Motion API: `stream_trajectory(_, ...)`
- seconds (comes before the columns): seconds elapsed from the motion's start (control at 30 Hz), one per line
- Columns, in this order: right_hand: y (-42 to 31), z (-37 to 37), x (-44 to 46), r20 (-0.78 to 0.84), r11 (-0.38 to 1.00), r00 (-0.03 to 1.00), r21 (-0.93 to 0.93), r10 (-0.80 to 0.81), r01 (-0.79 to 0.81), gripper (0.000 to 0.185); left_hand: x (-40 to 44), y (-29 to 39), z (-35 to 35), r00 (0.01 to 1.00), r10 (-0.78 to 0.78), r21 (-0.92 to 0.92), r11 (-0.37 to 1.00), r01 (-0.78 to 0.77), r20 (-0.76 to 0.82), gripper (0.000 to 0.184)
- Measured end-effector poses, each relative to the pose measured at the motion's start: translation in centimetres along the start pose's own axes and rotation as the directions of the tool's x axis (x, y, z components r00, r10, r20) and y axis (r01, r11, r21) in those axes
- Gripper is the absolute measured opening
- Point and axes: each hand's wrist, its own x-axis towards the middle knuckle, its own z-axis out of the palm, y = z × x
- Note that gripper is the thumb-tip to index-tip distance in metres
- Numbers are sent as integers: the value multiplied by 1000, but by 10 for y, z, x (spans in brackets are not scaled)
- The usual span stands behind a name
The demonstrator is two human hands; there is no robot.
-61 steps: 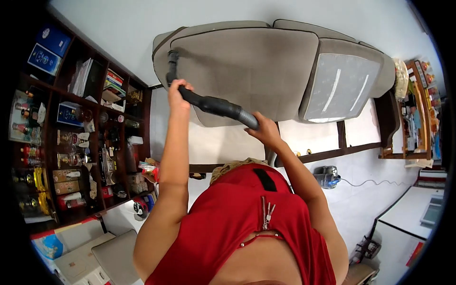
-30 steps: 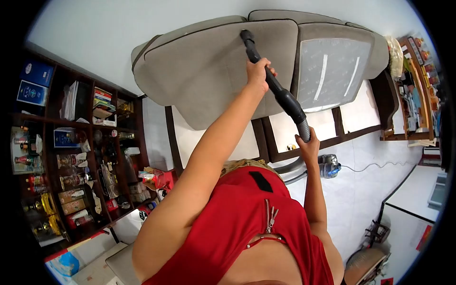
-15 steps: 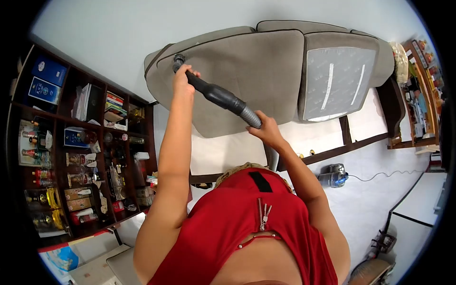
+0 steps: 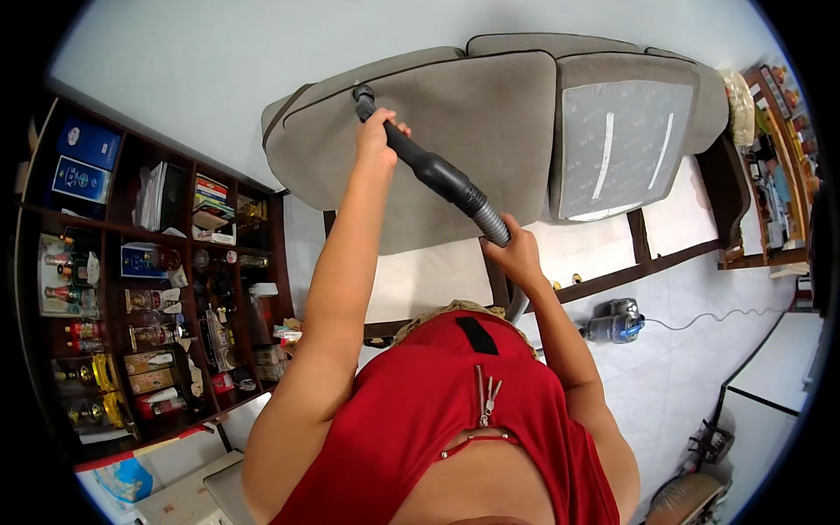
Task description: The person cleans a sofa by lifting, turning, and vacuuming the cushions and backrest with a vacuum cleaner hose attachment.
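In the head view, my left grip (image 4: 378, 140) is closed around the wand (image 4: 435, 175), near the nozzle (image 4: 363, 93), which is by the cushion's (image 4: 472, 109) upper left edge; contact I cannot tell. My right grip (image 4: 514, 252) is wrapped around the hose (image 4: 488, 219). The vacuum (image 4: 617, 322) sits on the floor (image 4: 652, 376). I judge this cushion underway, though its fabric doesn't show how much is done or left, nor can I tell for the panelled cushion (image 4: 628, 144) beside it.

Ahead, before the wall (image 4: 201, 61): sofa (image 4: 731, 192), with left cushion (image 4: 464, 149) beside right cushion (image 4: 626, 149). Over the left cushion: vacuum wand (image 4: 437, 175). Far left: shelf unit (image 4: 109, 262) with bottles (image 4: 70, 297) inside. Right of the sofa: rack (image 4: 752, 260). On the floor (image 4: 674, 385), right: vacuum canister (image 4: 615, 324).
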Motion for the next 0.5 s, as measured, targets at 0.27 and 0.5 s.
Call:
stream_trajectory(0.27,29,-26,-16,-93,997,995,64,40,-34,49,-9,-35,58,997,-64,43,997,62,31,16)
stream_trajectory(0.5,31,-47,-25,-133,984,986,159,97,-76,46,-3,-58,106,991,-127,136,983,121,39,30)
